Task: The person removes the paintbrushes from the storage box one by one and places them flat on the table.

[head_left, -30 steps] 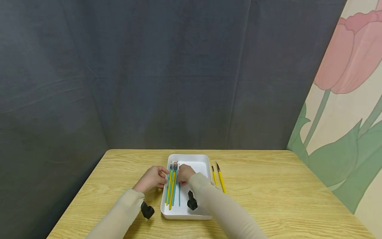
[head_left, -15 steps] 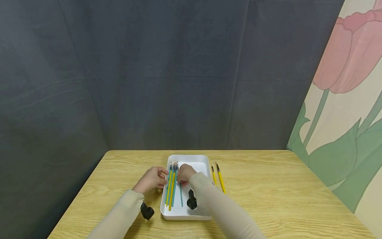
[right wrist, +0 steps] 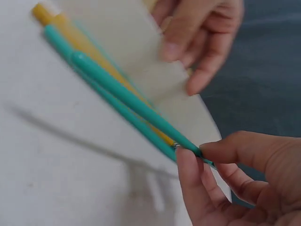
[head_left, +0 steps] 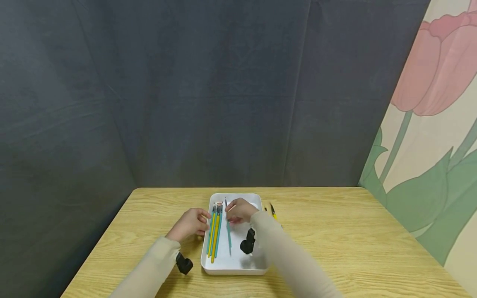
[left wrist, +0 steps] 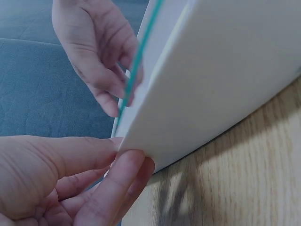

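Note:
My right hand (head_left: 241, 210) pinches a teal paintbrush (head_left: 229, 234) near its ferrule, bristles pointing away, over the white tray (head_left: 235, 272). In the right wrist view that teal paintbrush (right wrist: 127, 96) is lifted, its shadow falling on the tray floor. Side by side along the tray's left wall lie several yellow and teal paintbrushes (head_left: 215, 236). With thumb and fingers my left hand (head_left: 189, 223) grips the left rim of the tray; in the left wrist view the fingers (left wrist: 124, 174) lie against the outer wall.
Right of the tray a yellow paintbrush (head_left: 273, 212) lies on the wooden table (head_left: 354, 240); a second brush beside it is mostly covered by my right sleeve. A dark curtain (head_left: 223, 103) hangs behind the table, and a wall with painted tulips (head_left: 436, 70) stands at right.
My right hand has moved right and up with the teal paintbrush, which now stands apart from the row of brushes. My left hand has stayed at the tray rim.

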`<state>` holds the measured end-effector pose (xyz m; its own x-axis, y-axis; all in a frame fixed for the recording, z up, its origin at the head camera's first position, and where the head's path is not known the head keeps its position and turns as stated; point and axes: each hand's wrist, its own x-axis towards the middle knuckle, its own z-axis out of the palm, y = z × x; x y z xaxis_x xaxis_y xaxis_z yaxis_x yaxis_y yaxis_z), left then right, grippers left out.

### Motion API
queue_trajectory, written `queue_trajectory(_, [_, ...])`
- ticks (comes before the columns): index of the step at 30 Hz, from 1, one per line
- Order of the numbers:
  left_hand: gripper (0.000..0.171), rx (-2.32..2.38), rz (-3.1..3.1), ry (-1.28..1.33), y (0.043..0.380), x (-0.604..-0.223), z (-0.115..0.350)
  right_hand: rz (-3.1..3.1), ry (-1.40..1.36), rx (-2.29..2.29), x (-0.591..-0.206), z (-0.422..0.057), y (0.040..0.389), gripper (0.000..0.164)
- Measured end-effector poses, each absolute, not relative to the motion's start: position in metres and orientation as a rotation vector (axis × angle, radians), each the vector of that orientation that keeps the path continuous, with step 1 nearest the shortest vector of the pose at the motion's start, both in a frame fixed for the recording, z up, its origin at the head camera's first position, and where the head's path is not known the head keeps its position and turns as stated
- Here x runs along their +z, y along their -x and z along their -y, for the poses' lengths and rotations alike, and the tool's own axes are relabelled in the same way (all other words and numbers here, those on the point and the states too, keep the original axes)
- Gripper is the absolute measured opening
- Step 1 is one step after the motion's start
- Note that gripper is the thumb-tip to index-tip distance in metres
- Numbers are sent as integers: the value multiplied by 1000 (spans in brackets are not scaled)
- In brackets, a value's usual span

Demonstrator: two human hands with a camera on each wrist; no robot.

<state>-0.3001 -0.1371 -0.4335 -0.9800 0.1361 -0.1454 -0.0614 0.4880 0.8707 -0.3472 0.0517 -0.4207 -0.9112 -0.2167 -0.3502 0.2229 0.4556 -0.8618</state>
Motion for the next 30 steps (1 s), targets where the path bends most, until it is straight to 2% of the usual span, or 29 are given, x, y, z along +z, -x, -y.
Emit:
queue_trajectory(9, [29,1474,-2547,-63,301,-432,138,-2167,36,-1618,-398,-82,346,35])
queue_trajectory(16, [30,1478,-2551,-70,299,-432,138,-2121,137,-1712,-385,-125,340,32])
queue_trajectory(30, [30,1477,-2557,-87,296,-432,137,-2169,195,-1773,-393,-213,331,38])
